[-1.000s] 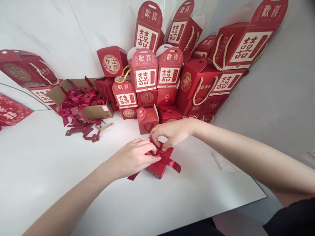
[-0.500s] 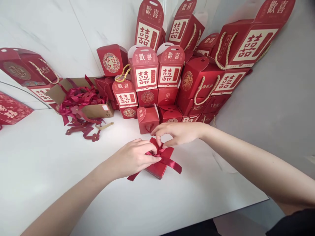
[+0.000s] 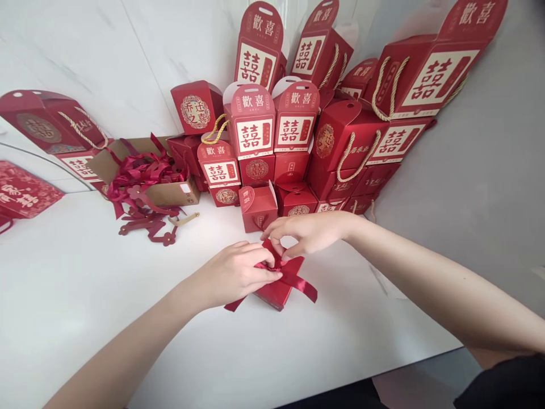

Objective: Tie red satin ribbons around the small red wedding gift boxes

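Observation:
A small red gift box sits on the white table, turned at an angle to me. Dark red satin ribbon is looped into a bow on its top, one tail lying to the right and the other to the lower left. My left hand pinches the ribbon from the left, thumb and forefinger closed on a loop. From the upper right my right hand reaches over the box, its fingers closed on the ribbon close to the knot. The knot itself is partly hidden by my fingers.
Stacked red gift boxes with rope handles stand against the wall behind. At left is an open cardboard box full of red ribbons, some spilling onto the table. A printed red bag or box lies at the far left edge.
The view has shifted slightly, so everything sits a little more to the right. My hands keep nearly the same grip on the ribbon, with the right fingertips slightly closer to the knot.

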`<state>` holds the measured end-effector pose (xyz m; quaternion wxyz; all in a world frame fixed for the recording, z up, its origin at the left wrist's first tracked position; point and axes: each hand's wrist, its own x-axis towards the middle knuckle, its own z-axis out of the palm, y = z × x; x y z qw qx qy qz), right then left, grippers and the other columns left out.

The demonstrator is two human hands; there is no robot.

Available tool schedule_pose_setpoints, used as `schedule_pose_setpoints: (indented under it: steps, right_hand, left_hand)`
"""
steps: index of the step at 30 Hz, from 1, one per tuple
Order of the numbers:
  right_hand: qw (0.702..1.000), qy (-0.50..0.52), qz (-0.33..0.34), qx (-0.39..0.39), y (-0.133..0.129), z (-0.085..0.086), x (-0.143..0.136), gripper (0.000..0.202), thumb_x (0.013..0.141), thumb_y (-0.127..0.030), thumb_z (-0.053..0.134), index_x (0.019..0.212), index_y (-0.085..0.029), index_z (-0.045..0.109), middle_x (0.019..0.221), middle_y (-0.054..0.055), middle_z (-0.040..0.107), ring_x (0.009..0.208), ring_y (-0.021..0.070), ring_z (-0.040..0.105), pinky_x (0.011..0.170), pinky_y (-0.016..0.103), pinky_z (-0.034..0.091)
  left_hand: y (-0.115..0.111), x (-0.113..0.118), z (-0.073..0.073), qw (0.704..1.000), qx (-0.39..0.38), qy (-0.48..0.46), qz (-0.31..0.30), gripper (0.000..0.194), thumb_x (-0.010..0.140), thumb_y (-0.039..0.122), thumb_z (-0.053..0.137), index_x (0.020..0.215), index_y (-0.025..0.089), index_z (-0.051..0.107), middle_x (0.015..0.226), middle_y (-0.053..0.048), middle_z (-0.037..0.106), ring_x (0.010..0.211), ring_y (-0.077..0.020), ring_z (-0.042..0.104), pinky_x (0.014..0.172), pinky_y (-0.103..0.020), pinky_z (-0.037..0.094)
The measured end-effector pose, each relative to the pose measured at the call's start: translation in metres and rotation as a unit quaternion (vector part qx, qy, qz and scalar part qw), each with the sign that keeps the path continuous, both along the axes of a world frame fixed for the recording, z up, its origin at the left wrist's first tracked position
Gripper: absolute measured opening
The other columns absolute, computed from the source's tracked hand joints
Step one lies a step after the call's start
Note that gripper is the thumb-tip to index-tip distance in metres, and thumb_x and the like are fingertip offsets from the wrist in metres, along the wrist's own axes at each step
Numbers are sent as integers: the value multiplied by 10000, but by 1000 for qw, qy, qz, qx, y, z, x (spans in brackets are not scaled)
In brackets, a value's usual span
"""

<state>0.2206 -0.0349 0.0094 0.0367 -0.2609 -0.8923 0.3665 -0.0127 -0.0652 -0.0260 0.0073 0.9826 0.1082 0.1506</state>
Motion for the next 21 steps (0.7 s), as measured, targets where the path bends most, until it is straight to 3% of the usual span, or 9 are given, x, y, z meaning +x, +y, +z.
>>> schedule_pose_setpoints:
  steps: [6, 11, 14, 17, 21]
  right_hand:
    - [997, 30, -50, -41, -10, -9, 13, 152, 834, -293, 650, 978, -243, 659, 1337, 28, 533, 1298, 233, 459, 1045, 345, 368]
    - [997, 19, -46, -53, -9, -21, 6, 115, 803, -313, 687, 838, -211, 646, 1333, 34, 545, 1227, 239, 508, 1005, 348, 394]
    - [997, 26, -39, -57, -8, -23, 4, 139, 814, -330, 682, 784, -202, 636, 1315, 36, 564, 1182, 231, 540, 981, 352, 405]
    - [993, 64, -73, -67, -15, -26, 8, 232, 845, -406, 661, 748, -197, 632, 1373, 48, 527, 1272, 253, 491, 1014, 374, 384]
    - [969, 186, -149, -69, -36, -41, 11, 263, 894, -427, 611, 754, -205, 640, 1400, 58, 514, 1362, 250, 412, 1068, 409, 352]
  left_hand:
    - [0, -1, 0, 1000, -13, 2, 3, 224, 947, 208, 537, 1048, 272, 727, 975, -20, 670, 802, -133, 582, 765, -294, 431]
    - [-1, 2, 1, 999, -32, -1, 0, 217, 941, 204, 544, 1036, 280, 724, 956, -14, 672, 815, -140, 591, 760, -293, 447]
    - [-1, -2, 14, 996, -81, -16, 17, 194, 920, 198, 574, 1073, 240, 687, 1044, -30, 665, 924, -154, 604, 830, -293, 471]
    - [1, -16, 34, 989, -126, -46, 65, 166, 889, 191, 606, 1044, 193, 663, 1114, -66, 621, 994, -163, 592, 872, -289, 482]
    - [6, -33, 46, 991, -103, -45, 78, 250, 856, 88, 566, 873, 273, 733, 1091, -30, 600, 937, -154, 576, 826, -294, 473]
